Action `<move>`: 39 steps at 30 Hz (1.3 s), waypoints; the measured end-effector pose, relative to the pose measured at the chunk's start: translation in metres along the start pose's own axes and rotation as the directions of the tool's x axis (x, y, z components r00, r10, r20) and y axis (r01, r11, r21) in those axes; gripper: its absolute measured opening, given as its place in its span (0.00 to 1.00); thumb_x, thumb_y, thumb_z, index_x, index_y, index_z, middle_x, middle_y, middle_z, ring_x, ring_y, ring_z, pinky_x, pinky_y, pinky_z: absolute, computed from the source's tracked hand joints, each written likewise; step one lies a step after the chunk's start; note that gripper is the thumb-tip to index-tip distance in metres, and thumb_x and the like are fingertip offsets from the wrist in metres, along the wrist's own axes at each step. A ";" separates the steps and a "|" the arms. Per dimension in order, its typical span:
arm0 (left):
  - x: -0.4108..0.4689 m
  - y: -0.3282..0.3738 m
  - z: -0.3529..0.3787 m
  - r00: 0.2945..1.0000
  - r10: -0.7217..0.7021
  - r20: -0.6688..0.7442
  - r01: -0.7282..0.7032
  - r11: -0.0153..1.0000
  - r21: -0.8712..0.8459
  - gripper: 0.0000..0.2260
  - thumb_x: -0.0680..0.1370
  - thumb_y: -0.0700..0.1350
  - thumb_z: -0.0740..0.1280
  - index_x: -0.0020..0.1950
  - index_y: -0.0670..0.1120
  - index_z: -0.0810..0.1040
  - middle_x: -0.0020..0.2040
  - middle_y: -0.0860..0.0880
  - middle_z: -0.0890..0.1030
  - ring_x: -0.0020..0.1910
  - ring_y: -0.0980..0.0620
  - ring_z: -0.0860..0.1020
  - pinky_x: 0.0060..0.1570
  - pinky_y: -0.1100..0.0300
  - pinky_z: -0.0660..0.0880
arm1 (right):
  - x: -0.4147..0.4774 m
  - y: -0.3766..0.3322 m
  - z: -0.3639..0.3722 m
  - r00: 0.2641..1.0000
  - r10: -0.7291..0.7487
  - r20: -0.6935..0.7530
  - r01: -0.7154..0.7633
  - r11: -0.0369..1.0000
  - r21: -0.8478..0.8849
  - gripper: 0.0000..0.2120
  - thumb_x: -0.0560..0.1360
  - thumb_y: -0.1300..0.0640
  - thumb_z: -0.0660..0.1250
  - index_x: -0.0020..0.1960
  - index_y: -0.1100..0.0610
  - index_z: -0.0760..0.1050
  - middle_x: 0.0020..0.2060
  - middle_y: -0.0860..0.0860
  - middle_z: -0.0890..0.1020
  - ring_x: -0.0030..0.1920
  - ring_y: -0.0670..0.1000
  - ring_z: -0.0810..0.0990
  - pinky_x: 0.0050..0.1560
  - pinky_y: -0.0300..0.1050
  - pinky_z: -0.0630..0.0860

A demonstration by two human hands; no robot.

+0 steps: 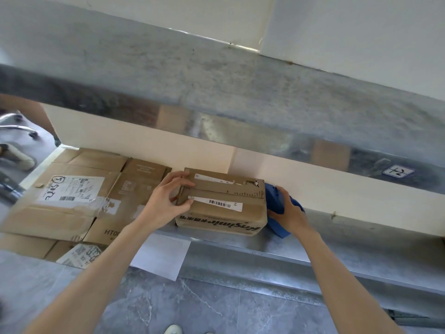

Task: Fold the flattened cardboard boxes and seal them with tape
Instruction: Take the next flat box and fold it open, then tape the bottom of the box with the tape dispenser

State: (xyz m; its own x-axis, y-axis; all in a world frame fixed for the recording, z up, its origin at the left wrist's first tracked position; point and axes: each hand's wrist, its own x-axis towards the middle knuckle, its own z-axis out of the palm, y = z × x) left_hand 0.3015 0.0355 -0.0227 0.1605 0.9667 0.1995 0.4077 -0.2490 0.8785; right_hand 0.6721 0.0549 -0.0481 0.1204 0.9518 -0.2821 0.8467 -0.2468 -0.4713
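Cardboard box (224,213), already folded into shape, sits on a metal shelf (265,249) close against the pale wall panel (313,182) behind it, its top flaps brought together along a centre seam. Torn strips of white label cross the top, one carrying a barcode (218,203), and dark printed lettering runs upside down along the side facing the camera.

A person's left hand (166,201) grips the box's left end, fingers curled over the closed flaps and thumb set against the near flap by the barcode strip. The right hand (290,213) is at the opposite end, fingers wrapped around a blue tape dispenser (273,198) that touches the box's right side; most of the tool is hidden by the hand and the box, and no tape can be made out. Both bare forearms reach in from the bottom of the view.

Just left of the box, on the same shelf, lies a stack of flattened cardboard boxes (60,218), the top one bearing a white shipping label (69,189) with handwriting. A sheet of white paper (161,256) hangs over the shelf's front edge below the left forearm.

Above, a second metal shelf (216,88) spans the view, with a small blue-edged sticker (398,171) on the metal at right. Grey marbled floor (216,309) shows below, with the toe of a light shoe (173,330) at the bottom edge. Chrome legs of a wheeled chair (19,127) appear at far left.
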 end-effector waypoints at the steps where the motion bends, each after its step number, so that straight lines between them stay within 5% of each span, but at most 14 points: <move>1: 0.000 0.000 0.000 1.000 -0.004 0.001 0.004 1.000 -0.003 0.13 0.73 0.40 0.76 0.54 0.52 0.81 0.67 0.57 0.72 0.67 0.61 0.71 0.55 0.55 0.78 | 0.001 0.001 -0.002 1.000 0.000 0.011 0.000 1.000 0.003 0.38 0.76 0.44 0.69 0.78 0.40 0.49 0.65 0.58 0.78 0.58 0.61 0.80 0.50 0.49 0.75; 10: -0.001 0.001 -0.002 0.999 -0.046 0.021 0.046 0.999 -0.015 0.13 0.75 0.41 0.75 0.55 0.54 0.81 0.70 0.59 0.69 0.70 0.61 0.68 0.58 0.56 0.76 | -0.004 0.003 -0.013 0.997 -0.048 0.065 0.040 0.992 0.122 0.40 0.74 0.52 0.74 0.77 0.45 0.54 0.68 0.56 0.74 0.62 0.63 0.75 0.59 0.58 0.74; 14: 0.000 0.000 -0.004 0.998 -0.041 0.054 0.042 0.999 -0.013 0.13 0.76 0.41 0.74 0.57 0.55 0.80 0.71 0.60 0.69 0.70 0.61 0.68 0.60 0.58 0.74 | -0.022 0.006 -0.024 0.997 -0.072 -0.014 0.073 0.986 0.152 0.38 0.73 0.54 0.75 0.76 0.45 0.56 0.66 0.54 0.75 0.57 0.60 0.77 0.51 0.52 0.76; 19: -0.003 -0.001 -0.004 0.997 0.021 0.076 -0.025 0.998 0.051 0.14 0.76 0.42 0.74 0.59 0.55 0.80 0.71 0.60 0.70 0.69 0.70 0.66 0.62 0.77 0.61 | -0.053 -0.007 -0.049 0.964 -0.126 -0.233 0.149 0.985 0.084 0.34 0.78 0.51 0.69 0.77 0.40 0.54 0.68 0.47 0.74 0.55 0.58 0.78 0.39 0.42 0.70; 25: -0.004 0.001 0.004 0.995 0.027 0.100 -0.030 0.999 0.024 0.14 0.76 0.42 0.74 0.58 0.57 0.79 0.71 0.59 0.70 0.68 0.70 0.66 0.69 0.62 0.61 | -0.079 -0.050 -0.079 0.928 -0.181 -0.324 0.176 0.983 -0.046 0.35 0.78 0.46 0.68 0.76 0.34 0.51 0.64 0.45 0.76 0.42 0.50 0.73 0.36 0.44 0.69; 29: -0.001 0.002 0.005 0.994 0.018 0.106 -0.021 0.999 0.024 0.13 0.76 0.44 0.74 0.57 0.58 0.78 0.71 0.59 0.70 0.69 0.66 0.67 0.70 0.61 0.60 | -0.090 -0.088 -0.075 0.910 -0.342 -0.234 0.332 0.940 -0.082 0.36 0.76 0.45 0.70 0.75 0.33 0.52 0.63 0.47 0.76 0.47 0.53 0.79 0.44 0.49 0.77; 39: 0.009 0.009 0.009 0.997 0.004 0.083 -0.004 1.000 -0.009 0.12 0.74 0.43 0.76 0.55 0.51 0.79 0.69 0.54 0.71 0.69 0.57 0.70 0.67 0.62 0.62 | -0.087 -0.144 -0.048 0.876 -0.482 0.031 0.479 0.859 -0.179 0.38 0.77 0.47 0.70 0.75 0.32 0.49 0.60 0.51 0.78 0.48 0.54 0.78 0.48 0.50 0.77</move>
State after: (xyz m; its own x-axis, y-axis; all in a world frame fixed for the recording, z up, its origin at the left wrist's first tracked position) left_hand 0.3147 0.0411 -0.0174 0.2360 0.9573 0.1670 0.3990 -0.2521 0.8816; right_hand 0.5648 0.0169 0.0847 -0.3187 0.9468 -0.0453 0.8780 0.2769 -0.3904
